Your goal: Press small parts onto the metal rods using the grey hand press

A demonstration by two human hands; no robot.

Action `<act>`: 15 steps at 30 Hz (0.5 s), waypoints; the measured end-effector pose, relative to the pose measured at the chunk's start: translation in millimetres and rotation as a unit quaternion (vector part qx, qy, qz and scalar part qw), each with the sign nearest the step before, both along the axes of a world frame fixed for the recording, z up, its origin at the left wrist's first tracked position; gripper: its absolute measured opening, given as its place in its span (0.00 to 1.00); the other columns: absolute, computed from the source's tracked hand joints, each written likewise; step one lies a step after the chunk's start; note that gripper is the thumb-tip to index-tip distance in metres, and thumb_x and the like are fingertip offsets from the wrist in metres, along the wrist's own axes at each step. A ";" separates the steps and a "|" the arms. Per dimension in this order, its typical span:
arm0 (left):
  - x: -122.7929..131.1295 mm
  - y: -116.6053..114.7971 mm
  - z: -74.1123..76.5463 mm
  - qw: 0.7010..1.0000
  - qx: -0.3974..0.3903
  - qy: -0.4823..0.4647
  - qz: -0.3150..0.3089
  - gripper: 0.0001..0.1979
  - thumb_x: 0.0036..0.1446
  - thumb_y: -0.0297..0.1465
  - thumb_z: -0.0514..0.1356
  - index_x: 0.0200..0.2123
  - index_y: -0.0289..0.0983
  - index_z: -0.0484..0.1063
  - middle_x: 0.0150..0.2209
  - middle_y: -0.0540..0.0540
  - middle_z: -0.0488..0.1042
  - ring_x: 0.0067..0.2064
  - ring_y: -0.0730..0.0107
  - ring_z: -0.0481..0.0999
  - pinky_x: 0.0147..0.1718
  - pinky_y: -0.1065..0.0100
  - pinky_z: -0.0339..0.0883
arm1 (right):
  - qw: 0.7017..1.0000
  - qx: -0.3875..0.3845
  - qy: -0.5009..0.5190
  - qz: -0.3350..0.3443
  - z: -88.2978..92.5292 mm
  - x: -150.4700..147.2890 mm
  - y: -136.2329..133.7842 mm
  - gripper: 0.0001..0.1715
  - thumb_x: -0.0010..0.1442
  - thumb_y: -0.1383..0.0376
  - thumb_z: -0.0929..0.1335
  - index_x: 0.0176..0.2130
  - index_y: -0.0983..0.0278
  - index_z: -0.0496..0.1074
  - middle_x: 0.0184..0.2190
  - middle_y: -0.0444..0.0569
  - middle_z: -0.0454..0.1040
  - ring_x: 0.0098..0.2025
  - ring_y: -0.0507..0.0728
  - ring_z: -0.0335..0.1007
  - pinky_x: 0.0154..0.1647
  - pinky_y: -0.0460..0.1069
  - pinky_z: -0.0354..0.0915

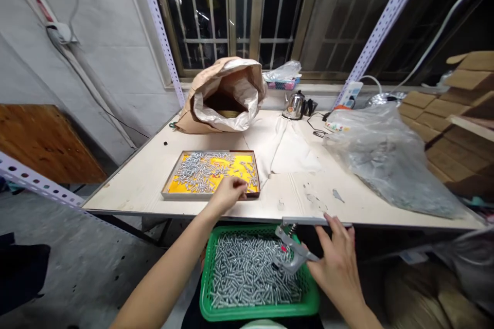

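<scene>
While hovering the left hand (229, 190), with fingertips nearly pinched, over the shallow rectangular yellow-lined tray (193, 196), impossible to tell whether gripping anything; with the right hand (339, 257), thumb parted from fingers, grasps the grey metal spring-loaded tool (296, 256) above the green plastic basket (207, 277) of silver screws (247, 275).

Can't tell if the bare left hand (231, 191) has anything pinched, fingertips are too small to read. Bare right hand (336, 257) hides part of the grey metal two-handled tool (299, 256). Whatever's in the cloudy plastic bag (386, 154) is a blur, and the brown cardboard boxes (436, 121) run off the right edge.
</scene>
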State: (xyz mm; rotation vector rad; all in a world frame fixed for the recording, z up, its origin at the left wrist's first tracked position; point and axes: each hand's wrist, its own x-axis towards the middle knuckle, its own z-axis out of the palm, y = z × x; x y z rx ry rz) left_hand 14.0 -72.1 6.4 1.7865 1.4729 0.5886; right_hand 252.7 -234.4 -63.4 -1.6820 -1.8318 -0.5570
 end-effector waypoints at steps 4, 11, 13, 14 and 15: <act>-3.5 -71.7 -27.8 0.946 -0.179 -0.270 -0.006 0.11 0.44 0.34 0.65 0.28 0.32 0.72 0.23 0.49 0.72 0.25 0.75 0.68 0.25 0.73 0.58 | 1.000 -0.018 0.004 -0.003 18.7 -17.9 17.5 0.22 0.54 0.67 0.62 0.49 0.70 0.63 0.59 0.64 0.58 0.64 0.67 0.47 0.63 0.70 0.43; 9.6 -103.4 -47.9 0.924 -0.232 -0.302 0.000 0.13 0.37 0.37 0.68 0.22 0.32 0.74 0.20 0.52 0.70 0.24 0.76 0.61 0.28 0.71 0.53 | 0.998 -0.052 -0.017 0.028 20.8 -34.9 29.2 0.31 0.44 0.71 0.62 0.50 0.71 0.63 0.63 0.63 0.54 0.66 0.66 0.42 0.64 0.70 0.35; 9.1 -103.8 -44.5 0.939 -0.212 -0.269 -0.010 0.12 0.36 0.35 0.68 0.20 0.33 0.73 0.20 0.51 0.71 0.26 0.73 0.63 0.31 0.70 0.55 | 0.997 -0.065 -0.032 0.029 18.7 -36.0 27.9 0.32 0.42 0.71 0.63 0.50 0.72 0.64 0.63 0.63 0.53 0.67 0.65 0.40 0.65 0.70 0.33; 8.2 -103.8 -42.5 0.946 -0.207 -0.250 -0.017 0.11 0.36 0.35 0.68 0.20 0.33 0.73 0.20 0.51 0.71 0.26 0.72 0.64 0.31 0.70 0.55 | 0.996 -0.071 -0.040 0.030 17.7 -36.4 26.8 0.33 0.42 0.71 0.63 0.50 0.72 0.64 0.63 0.63 0.53 0.67 0.65 0.40 0.65 0.70 0.32; 7.2 -103.7 -40.8 0.950 -0.206 -0.232 -0.027 0.10 0.36 0.34 0.67 0.19 0.33 0.73 0.20 0.50 0.71 0.26 0.72 0.64 0.31 0.69 0.55 | 0.996 -0.076 -0.045 0.030 16.8 -36.7 25.6 0.33 0.42 0.71 0.63 0.50 0.73 0.64 0.63 0.63 0.52 0.67 0.65 0.39 0.65 0.70 0.32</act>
